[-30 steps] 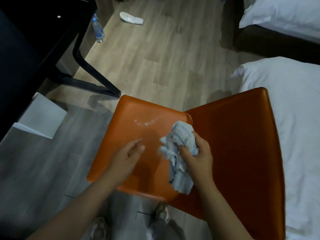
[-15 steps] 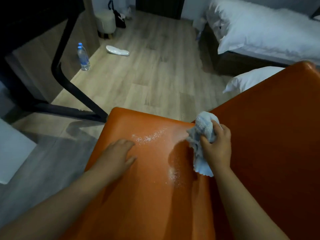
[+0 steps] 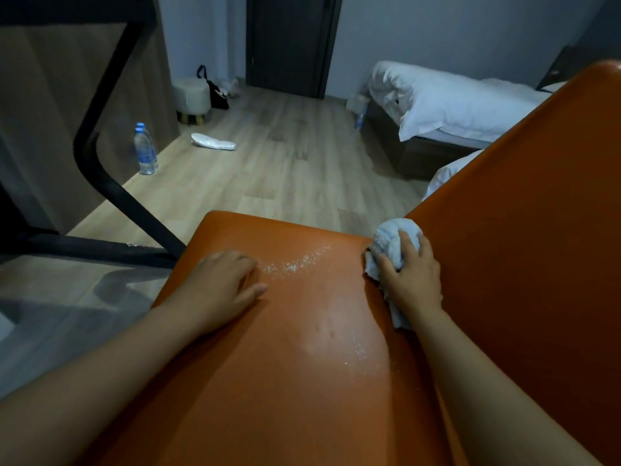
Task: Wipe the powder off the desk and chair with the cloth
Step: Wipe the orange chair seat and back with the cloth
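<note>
Counter frame [image 3: 100, 183], black, at 10 o'clock of the view, with its bent leg running down toward the seat's far left corner. Water bottles [image 3: 145, 153] stand on the floor [image 3: 285, 176] just beside it. White slipper [image 3: 213, 142] lies flat at 11 o'clock. Left hand [image 3: 221, 284] rests flat on the orange chair seat [image 3: 285, 398], fingers straight and relaxed, holding nothing, pointing to 2 o'clock, tips just beside the powder streak [image 3: 295, 262]. Streak's long axis runs 8 to 2 o'clock across the far part of the seat, its right end near the cloth [image 3: 391, 238]. Fainter powder scatter [image 3: 364, 353] at 5 o'clock of the streak. Cloth is pale blue and bunched, at the crease where seat meets backrest [image 3: 537, 247]. Its long axis runs 12 to 6 o'clock, balled end pointing to 12, loose tail trailing to 6 beside the wrist. Right hand [image 3: 411, 280] grips it, fingers curled over the ball. Backrest fills the 3 o'clock side. Bed [image 3: 453, 99] with white bedding at 1 o'clock, well apart.
</note>
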Demonstrator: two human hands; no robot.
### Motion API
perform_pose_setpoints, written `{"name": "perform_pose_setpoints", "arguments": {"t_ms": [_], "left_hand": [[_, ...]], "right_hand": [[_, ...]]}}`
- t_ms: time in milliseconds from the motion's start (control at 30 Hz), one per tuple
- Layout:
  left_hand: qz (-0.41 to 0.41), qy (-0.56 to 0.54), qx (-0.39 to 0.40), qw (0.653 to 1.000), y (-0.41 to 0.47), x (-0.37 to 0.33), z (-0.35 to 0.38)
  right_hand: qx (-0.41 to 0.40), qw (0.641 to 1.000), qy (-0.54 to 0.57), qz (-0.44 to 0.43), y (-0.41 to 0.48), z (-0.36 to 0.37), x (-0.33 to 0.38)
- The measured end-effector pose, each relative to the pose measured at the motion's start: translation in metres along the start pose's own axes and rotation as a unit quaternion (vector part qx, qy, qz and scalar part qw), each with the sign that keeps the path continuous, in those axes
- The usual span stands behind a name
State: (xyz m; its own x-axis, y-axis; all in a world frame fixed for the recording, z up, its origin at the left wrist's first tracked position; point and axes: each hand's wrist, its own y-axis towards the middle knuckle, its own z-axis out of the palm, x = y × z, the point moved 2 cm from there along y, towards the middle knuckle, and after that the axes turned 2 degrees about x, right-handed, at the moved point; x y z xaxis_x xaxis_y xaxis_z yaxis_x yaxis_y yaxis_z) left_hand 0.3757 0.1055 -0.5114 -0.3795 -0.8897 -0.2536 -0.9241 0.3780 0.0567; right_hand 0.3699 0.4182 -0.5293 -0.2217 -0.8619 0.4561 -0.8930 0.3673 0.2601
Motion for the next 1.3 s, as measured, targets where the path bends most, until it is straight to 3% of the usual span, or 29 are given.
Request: {"name": "perform_pose_setpoints", "arguments": {"t_ms": [300,533,867,1300], "left_hand": [[0.017,-0.012,-0.033,0.999,-0.001,0.011,0.009],[0.026,-0.091,-0.046,0.994,-0.008,0.026,0.003],[-0.048,-0.103,-0.075,0.991,-0.054,0.073,-0.001],[-0.041,-0.199,-0.07,0.977,-0.084,0.088,0.007]], "right_hand": [[0.014,1.0,-0.013,-0.024,0.021,0.021,0.027],[0.011,0.999,-0.006,-0.05,0.024,0.042,0.059],[0.031,0.992,0.026,-0.117,0.013,0.082,0.148],[0.099,0.972,0.069,-0.202,0.003,0.117,0.243]]}}
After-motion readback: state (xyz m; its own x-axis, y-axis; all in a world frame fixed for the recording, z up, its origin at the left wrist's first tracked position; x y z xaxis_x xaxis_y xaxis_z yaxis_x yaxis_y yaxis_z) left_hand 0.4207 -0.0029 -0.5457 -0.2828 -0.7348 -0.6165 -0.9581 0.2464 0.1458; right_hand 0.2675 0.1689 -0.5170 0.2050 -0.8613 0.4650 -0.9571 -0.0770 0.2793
